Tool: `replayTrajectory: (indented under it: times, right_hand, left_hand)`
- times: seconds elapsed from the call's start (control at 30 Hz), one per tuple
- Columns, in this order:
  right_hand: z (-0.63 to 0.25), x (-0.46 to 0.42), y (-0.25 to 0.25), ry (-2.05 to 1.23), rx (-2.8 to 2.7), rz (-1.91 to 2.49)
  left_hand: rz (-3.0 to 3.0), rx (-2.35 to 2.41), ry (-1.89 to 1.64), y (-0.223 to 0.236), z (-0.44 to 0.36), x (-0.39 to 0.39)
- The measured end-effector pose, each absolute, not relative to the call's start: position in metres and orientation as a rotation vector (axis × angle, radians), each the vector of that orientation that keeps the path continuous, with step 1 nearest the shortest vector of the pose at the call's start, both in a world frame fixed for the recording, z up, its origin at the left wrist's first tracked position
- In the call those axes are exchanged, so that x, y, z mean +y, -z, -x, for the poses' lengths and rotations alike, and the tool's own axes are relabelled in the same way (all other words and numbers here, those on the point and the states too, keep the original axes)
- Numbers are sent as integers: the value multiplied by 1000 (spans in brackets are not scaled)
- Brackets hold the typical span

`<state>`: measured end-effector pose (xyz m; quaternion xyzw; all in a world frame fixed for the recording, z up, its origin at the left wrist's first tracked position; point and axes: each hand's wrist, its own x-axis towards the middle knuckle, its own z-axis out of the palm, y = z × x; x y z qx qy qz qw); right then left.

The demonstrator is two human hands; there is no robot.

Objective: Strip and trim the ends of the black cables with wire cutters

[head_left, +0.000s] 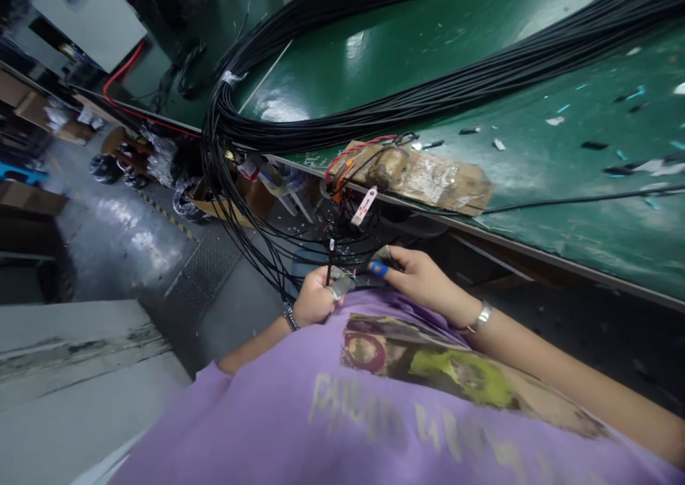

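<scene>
Close to my body, my left hand [315,298] is closed around a black cable [330,265], whose upper part with a small white tip stands up from the fist. Thin light-coloured wire ends [352,274] show at its fingertips. To its right, my right hand [422,279] is closed in a pinch, apart from the left one. Blue tape [378,269] wraps its thumb and a grey covering is on a finger. Whatever lies between those fingertips is too blurred to make out. Several black cables [267,246] hang down from the table beyond both hands.
A thick bundle of black cables [342,130] lies looped across the green table [471,36]. Cardboard wrapped in tape [444,182] sits at the table's edge, beside red and black wires and a white-pink tag [364,207]. Cut scraps [594,145] litter the right side.
</scene>
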<state>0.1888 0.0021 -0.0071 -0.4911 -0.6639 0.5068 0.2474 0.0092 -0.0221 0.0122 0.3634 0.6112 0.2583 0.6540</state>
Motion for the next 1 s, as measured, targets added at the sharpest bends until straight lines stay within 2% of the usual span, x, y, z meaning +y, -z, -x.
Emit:
replayTrajectory:
  times: [0.1,0.17,0.4,0.6,0.7,0.87,1.0]
  right_hand:
    - [-183,-2,7,-1709,-1637,1288]
    - [-178,-5,7,-1815,-1529,1306]
    - [-171,-9,4,-1964,-1223,1341]
    - [-172,-8,5,-2049,-1286,1347]
    - [-172,-5,5,-1776,-1555,1393]
    - [-178,-8,-2,-862,-2248,1364]
    - [-184,-7,-5,-631,-2573,955]
  left_hand:
    - [-834,1404,-606,-13,-10,-22]
    - [-845,1412,-617,-14,-12,-22]
    - [-898,1424,-648,-14,-13,-21]
    - [-1047,1398,-696,1,-7,-22]
    - [-1050,1393,-680,4,-6,-23]
    - [-984,1322,-592,-1,-8,-21]
    - [-924,1303,-567,-1,-7,-21]
